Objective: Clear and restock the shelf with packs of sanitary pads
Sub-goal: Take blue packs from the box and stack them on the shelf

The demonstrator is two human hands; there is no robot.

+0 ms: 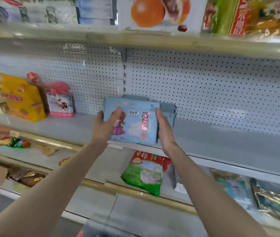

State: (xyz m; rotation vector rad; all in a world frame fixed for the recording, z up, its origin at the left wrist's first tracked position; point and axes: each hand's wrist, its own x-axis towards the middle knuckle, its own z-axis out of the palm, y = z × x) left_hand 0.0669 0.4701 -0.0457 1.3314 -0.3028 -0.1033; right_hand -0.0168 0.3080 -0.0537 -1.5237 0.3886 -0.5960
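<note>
A light blue pack of sanitary pads (134, 124), printed with a cartoon girl and red characters, stands at the front of the grey middle shelf (229, 142). More blue packs (168, 108) stand right behind it. My left hand (106, 125) grips the front pack's left edge, thumb across its face. My right hand (164, 129) holds the right edge, with the fingers behind and hidden from me.
A yellow snack bag (23, 98) and a pink-white bag (60, 103) stand at the shelf's left. Behind runs a white pegboard wall (204, 86). A green bag (146, 173) lies on the shelf below. The upper shelf holds boxed food (156, 12).
</note>
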